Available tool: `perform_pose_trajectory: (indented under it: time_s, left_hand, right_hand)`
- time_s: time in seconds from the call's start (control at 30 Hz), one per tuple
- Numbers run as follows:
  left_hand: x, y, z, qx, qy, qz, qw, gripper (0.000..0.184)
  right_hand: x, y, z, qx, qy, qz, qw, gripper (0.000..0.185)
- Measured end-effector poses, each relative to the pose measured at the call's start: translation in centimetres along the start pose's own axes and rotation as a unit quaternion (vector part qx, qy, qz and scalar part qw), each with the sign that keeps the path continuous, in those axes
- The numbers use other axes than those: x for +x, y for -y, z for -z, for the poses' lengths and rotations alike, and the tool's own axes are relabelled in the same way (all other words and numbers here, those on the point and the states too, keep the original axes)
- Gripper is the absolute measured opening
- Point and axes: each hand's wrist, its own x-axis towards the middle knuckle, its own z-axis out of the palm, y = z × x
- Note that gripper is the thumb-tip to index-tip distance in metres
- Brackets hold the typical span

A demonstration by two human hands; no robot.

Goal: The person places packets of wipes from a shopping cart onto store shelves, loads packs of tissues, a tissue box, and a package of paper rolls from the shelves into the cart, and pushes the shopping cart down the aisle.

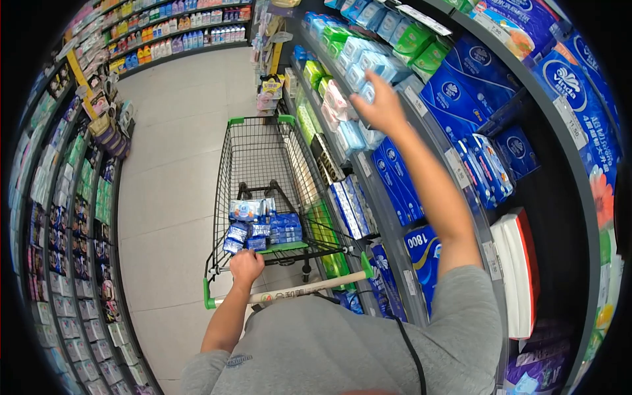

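Light-blue, soft plastic packs stand in a crowded row on the dark-grey supermarket shelf, at and just beyond the fingers of the right hand. That hand is open, its thumb and forefinger parted over the row; nothing shows in its grasp, and whether the fingertips touch a pack cannot be told. The right arm stretches forward from a short grey sleeve, elbow bent a little, forearm slanting across the shelf fronts. Pink-and-white packs sit just left of the hand, bright-green packs beyond it to the right, and large royal-blue packs nearer on the right.

Well apart from that row, the left hand is curled closed on the near edge of a black wire shopping cart with green corners, its forearm passing over the left part of the cart's pale handle. Just ahead of its knuckles, inside the cart, lie small blue plastic-wrapped packs and a white-and-blue pack.
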Motion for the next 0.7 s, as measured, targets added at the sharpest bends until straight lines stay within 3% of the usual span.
perform_pose_trajectory:
  time_s: [0.1, 0.17, 0.2, 0.27, 0.33, 0.37, 0.4, 0.43, 0.53, 0.6, 0.7]
  left_hand:
    - [0.0, 0.2, -0.2, 0.001, -0.001, -0.002, 1.0, 0.021]
    - [-0.1, 0.4, -0.1, 0.002, 0.0, -0.002, 1.0, 0.021]
    - [-0.1, 0.3, 0.0, 0.0, -0.001, -0.005, 1.0, 0.021]
    - [-0.1, 0.2, 0.2, -0.002, 0.0, -0.007, 1.0, 0.021]
    - [0.0, 0.3, 0.3, 0.007, 0.002, -0.017, 1.0, 0.022]
    - [0.0, 0.3, 0.3, 0.009, 0.003, -0.014, 1.0, 0.022]
    - [-0.1, 0.3, 0.1, 0.008, 0.014, -0.019, 1.0, 0.022]
    - [-0.2, 0.4, 0.0, 0.007, 0.005, -0.015, 1.0, 0.023]
    - [-0.2, 0.3, 0.0, 0.004, 0.011, -0.035, 0.999, 0.023]
    - [-0.1, 0.5, 0.0, 0.019, -0.005, -0.019, 1.0, 0.023]
    - [-0.1, 0.7, 0.1, 0.022, 0.006, -0.036, 0.999, 0.024]
  right_hand:
    - [-9.3, 4.1, -5.4, 0.143, 0.071, -0.148, 0.976, 0.048]
    - [-18.8, 3.8, -10.4, 0.105, 0.263, -0.135, 0.95, 0.051]
    - [-21.0, 5.4, -9.4, 0.094, 0.483, -0.178, 0.852, 0.068]
    - [-26.5, 6.4, -9.7, 0.022, 0.721, -0.166, 0.672, 0.087]
    - [-33.9, 6.6, -9.5, 0.038, 0.608, -0.243, 0.754, 0.076]
    - [-36.4, 6.6, -10.0, 0.04, 0.611, -0.25, 0.75, 0.076]
    - [-38.1, 7.2, -9.8, 0.094, 0.433, -0.264, 0.857, 0.063]
    - [-39.8, 7.4, -9.5, 0.139, 0.233, -0.268, 0.925, 0.052]
    - [-39.5, 7.9, -10.6, 0.1, 0.239, -0.321, 0.911, 0.042]
    - [-39.5, 8.0, -11.6, 0.08, 0.253, -0.293, 0.918, 0.043]
    - [-39.7, 8.2, -13.4, 0.058, 0.276, -0.332, 0.9, 0.046]
